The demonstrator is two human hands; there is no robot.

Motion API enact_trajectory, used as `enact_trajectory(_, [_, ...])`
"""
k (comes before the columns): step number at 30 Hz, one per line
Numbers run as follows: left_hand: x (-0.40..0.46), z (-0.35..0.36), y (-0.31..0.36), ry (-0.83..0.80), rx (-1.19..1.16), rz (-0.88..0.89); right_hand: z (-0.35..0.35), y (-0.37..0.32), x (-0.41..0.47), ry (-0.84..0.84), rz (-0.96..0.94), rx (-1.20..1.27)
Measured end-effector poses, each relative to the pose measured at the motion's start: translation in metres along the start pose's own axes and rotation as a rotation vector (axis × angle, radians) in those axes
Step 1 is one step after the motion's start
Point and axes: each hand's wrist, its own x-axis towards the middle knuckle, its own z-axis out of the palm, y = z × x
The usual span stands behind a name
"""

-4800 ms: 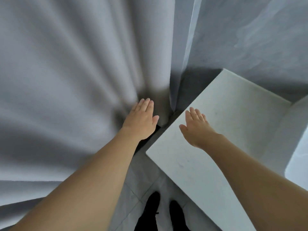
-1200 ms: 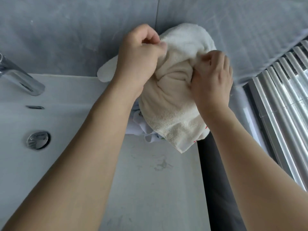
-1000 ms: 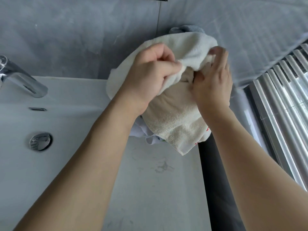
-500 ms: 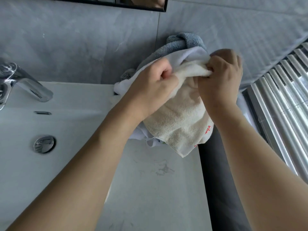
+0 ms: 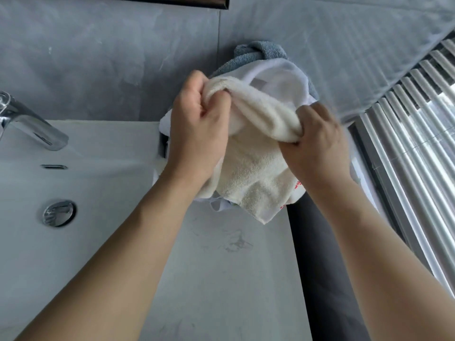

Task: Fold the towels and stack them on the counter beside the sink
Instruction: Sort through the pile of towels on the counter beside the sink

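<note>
A cream towel (image 5: 256, 173) with red lettering near one edge lies bunched on a pile at the back of the white counter (image 5: 221, 267). My left hand (image 5: 197, 134) grips its upper edge at the left. My right hand (image 5: 317, 141) grips the same rolled edge at the right. Under it lie a white cloth (image 5: 283, 77) and a blue-grey towel (image 5: 256, 52) against the wall. The pile's lower layers are mostly hidden.
The sink basin (image 5: 73, 183) with a chrome drain (image 5: 58, 213) and faucet (image 5: 32, 124) is at the left. A grey tiled wall (image 5: 110, 57) stands behind. A ribbed radiator (image 5: 418, 143) runs along the right, past a dark gap at the counter's edge.
At first my hands were open by a curtain and a white surface. Over the last second both hands worked along the cream towel's top edge and moved apart, uncovering the white cloth and blue-grey towel.
</note>
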Motion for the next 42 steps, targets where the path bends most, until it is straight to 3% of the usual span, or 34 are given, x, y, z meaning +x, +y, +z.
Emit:
enact_trajectory(2, [-0.002,-0.005,-0.002,-0.132,0.126,-0.081,0.004,0.006,-0.008,-0.117,0.077,0.057])
enact_trajectory(4, [-0.003,-0.014,-0.007,-0.479,0.373,-0.214,0.003,0.009,-0.014,-0.152,0.143,0.072])
enact_trajectory(6, [-0.008,-0.019,-0.01,-0.793,0.814,-0.284,-0.001,0.007,-0.014,-0.177,0.134,0.044])
enact_trajectory(7, [-0.01,-0.02,-0.014,-0.807,0.999,-0.218,-0.002,0.006,-0.014,-0.2,0.123,0.036])
enact_trajectory(9, [-0.011,-0.02,-0.019,-0.6,1.078,-0.071,-0.003,0.006,-0.012,-0.26,0.125,0.053])
enact_trajectory(11, [-0.01,-0.022,-0.025,-0.425,0.885,-0.059,-0.002,0.005,-0.013,-0.365,0.11,0.04])
enact_trajectory(14, [-0.008,-0.025,-0.018,-0.443,0.371,-0.174,0.003,0.006,-0.018,-0.43,0.07,0.002])
enact_trajectory(17, [-0.011,-0.028,-0.01,-0.431,0.306,-0.076,-0.002,-0.001,-0.018,-0.305,0.104,0.056])
enact_trajectory(19, [-0.012,-0.031,-0.012,-0.498,0.397,-0.078,-0.011,-0.007,-0.015,-0.259,0.145,0.08])
enact_trajectory(21, [-0.01,-0.036,-0.013,-0.732,0.544,-0.236,-0.019,-0.011,-0.01,-0.239,0.168,0.083])
enact_trajectory(23, [-0.011,-0.038,-0.016,-0.944,0.767,-0.385,-0.024,-0.013,-0.007,-0.291,0.215,0.051])
enact_trajectory(24, [-0.012,-0.037,-0.02,-0.959,0.889,-0.395,-0.027,-0.015,-0.006,-0.356,0.233,0.028])
enact_trajectory(27, [-0.013,-0.035,-0.028,-0.722,0.959,-0.377,-0.036,-0.02,-0.006,-0.594,0.276,0.018])
enact_trajectory(30, [-0.012,-0.036,-0.032,-0.477,0.558,-0.525,-0.043,-0.024,-0.002,-0.723,0.403,0.178])
enact_trajectory(32, [-0.012,-0.036,-0.031,-0.423,0.386,-0.564,-0.043,-0.023,0.002,-0.729,0.445,0.238])
enact_trajectory(35, [-0.013,-0.041,-0.028,-0.668,0.406,-0.548,-0.04,-0.021,0.002,-0.652,0.551,0.411])
enact_trajectory(38, [-0.016,-0.052,-0.023,-1.077,0.514,-0.747,-0.038,-0.019,-0.004,-0.495,0.68,0.607])
enact_trajectory(40, [-0.021,-0.055,-0.028,-1.069,0.691,-0.781,-0.037,-0.019,-0.007,-0.446,0.745,0.673])
enact_trajectory(42, [-0.028,-0.054,-0.036,-0.886,0.646,-0.783,-0.038,-0.019,-0.008,-0.51,0.743,0.71])
